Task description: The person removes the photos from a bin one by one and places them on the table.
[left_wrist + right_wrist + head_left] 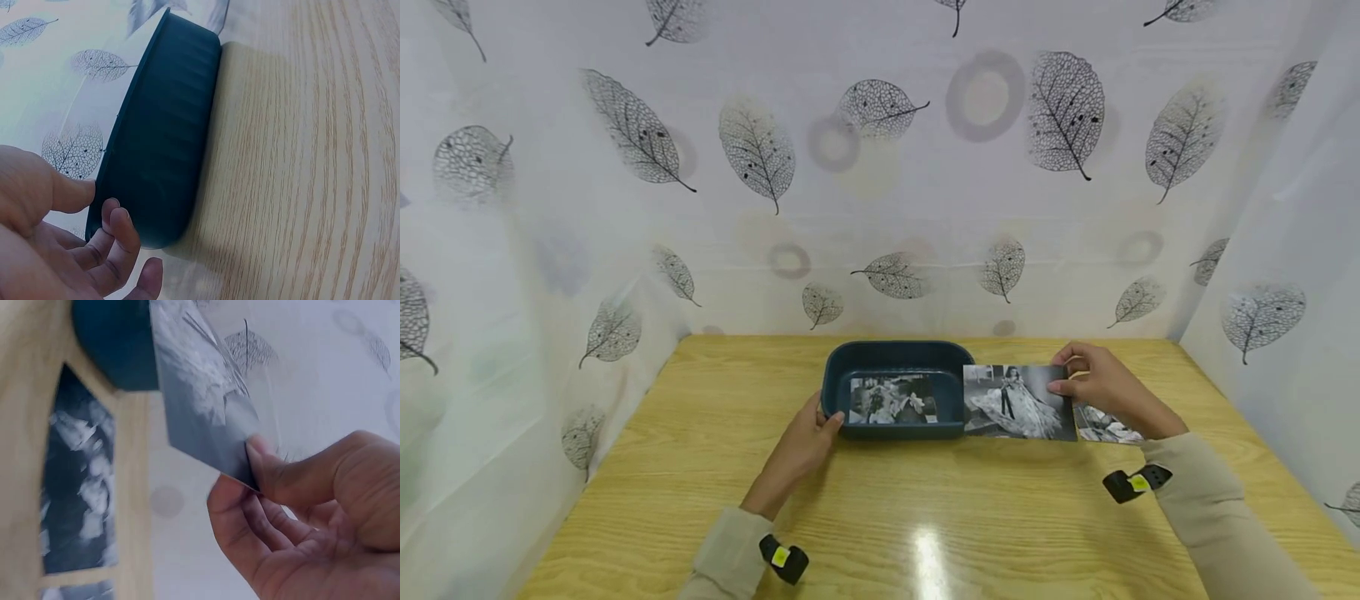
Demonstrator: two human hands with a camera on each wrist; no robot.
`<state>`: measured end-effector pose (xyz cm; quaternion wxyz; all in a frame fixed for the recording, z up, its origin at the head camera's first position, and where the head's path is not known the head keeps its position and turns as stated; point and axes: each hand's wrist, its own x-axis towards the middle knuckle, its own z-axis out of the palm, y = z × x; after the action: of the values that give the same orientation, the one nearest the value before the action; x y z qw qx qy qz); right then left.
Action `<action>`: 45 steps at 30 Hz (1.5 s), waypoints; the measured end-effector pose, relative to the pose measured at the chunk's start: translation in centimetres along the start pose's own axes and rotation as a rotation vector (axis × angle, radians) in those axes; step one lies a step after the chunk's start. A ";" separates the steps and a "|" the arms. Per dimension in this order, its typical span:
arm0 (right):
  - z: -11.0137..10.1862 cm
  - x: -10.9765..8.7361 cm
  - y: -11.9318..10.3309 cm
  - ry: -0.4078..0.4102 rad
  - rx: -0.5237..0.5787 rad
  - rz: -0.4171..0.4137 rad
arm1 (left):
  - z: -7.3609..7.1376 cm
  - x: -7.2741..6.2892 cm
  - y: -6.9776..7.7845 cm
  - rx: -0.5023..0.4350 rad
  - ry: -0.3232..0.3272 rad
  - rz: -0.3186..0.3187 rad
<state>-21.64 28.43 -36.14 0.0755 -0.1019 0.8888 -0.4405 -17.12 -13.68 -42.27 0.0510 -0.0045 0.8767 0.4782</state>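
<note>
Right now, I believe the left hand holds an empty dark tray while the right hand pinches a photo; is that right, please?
The dark tray the left hand holds isn't empty: the head view shows a print lying inside. The right hand pinches a photo.

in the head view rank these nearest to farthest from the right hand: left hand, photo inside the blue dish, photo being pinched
From the right hand:
1. Pinched photo: in its fingers, to the right of the dish.
2. Photo inside the dish: further left, on the dish's floor.
3. Left hand: at the dish's left end.
</note>
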 end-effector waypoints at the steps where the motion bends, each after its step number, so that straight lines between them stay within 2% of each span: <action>1: -0.1 -0.3 0.5 -0.013 0.015 0.010 | 0.0 0.0 0.0 0.003 0.001 -0.002; 6: -0.1 -1.8 2.9 -0.073 0.080 0.076 | 0.0 0.0 -0.1 -0.008 0.003 -0.014; 12: 0.2 -3.0 4.7 -0.092 0.070 0.115 | 0.0 0.0 -0.1 -0.024 0.001 -0.012; 23: 2.1 -3.5 6.7 -0.117 0.075 0.186 | 0.1 0.1 -0.1 -0.023 -0.002 -0.014; 25: 2.4 -3.5 6.9 -0.106 0.037 0.178 | 0.0 0.1 -0.1 -0.019 -0.006 -0.013; 30: 3.2 -3.4 7.3 -0.039 -0.148 0.084 | 0.0 0.0 -0.1 -0.015 -0.012 -0.028; 33: 3.6 -3.4 7.3 -0.009 -0.214 0.058 | 0.1 0.0 -0.1 -0.024 -0.015 -0.035; 45: 3.9 -3.2 6.7 -0.014 -0.361 0.117 | 0.0 -0.1 0.0 -0.019 -0.019 -0.036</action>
<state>-18.45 30.18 -43.68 0.0878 -0.0653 0.9571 -0.2681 -17.06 -13.64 -42.23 0.0678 -0.0161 0.8713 0.4857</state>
